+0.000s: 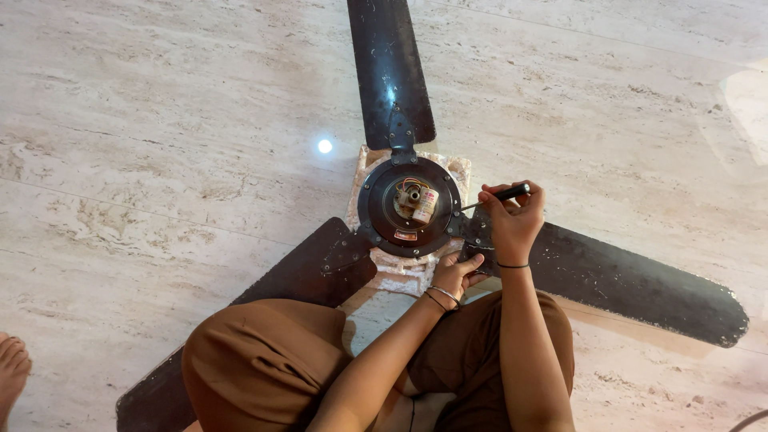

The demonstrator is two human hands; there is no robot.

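Brown-clad knees (264, 360) nearest. Left hand (456, 272) fingers pressed on ceiling fan motor (410, 206) near rim, floor centre. Right hand (512, 216) fingers pinching screwdriver (500, 194) at right blade (632, 284) joint. Fan likely heavy, stiff; grip hub, not blades.

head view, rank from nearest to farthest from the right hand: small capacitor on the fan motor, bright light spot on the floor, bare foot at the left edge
From the right hand:
1. Capacitor, just left, at the motor's middle.
2. Light spot, farther left on the floor.
3. Bare foot, far bottom-left edge.

Glossy veined marble floor (160, 120), lamp glare (324, 146)
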